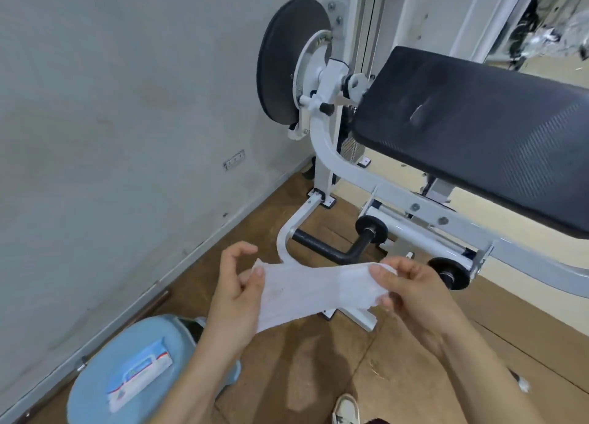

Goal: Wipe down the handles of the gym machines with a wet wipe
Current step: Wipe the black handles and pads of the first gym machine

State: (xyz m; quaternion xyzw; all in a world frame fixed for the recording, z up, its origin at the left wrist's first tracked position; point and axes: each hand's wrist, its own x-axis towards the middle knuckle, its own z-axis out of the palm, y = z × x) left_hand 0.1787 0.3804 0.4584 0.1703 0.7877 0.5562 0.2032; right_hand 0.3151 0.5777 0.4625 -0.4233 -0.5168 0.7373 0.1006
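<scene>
A white wet wipe (314,291) is stretched flat between both hands in the lower middle of the head view. My left hand (236,293) pinches its left end with thumb and fingers. My right hand (414,293) pinches its right end. Just behind the wipe stands a white-framed gym machine (334,165). Its black foam handle bar (331,248) lies low above the floor, a little beyond the wipe. Two black roller ends (371,230) sit on a white bar to the right. Neither hand touches the machine.
A black padded rest (478,130) fills the upper right. A black round disc (287,63) hangs by the grey wall (127,120). A pack of wipes (140,377) lies on a light blue stool (105,376) at lower left. My shoe (345,409) is on the brown floor.
</scene>
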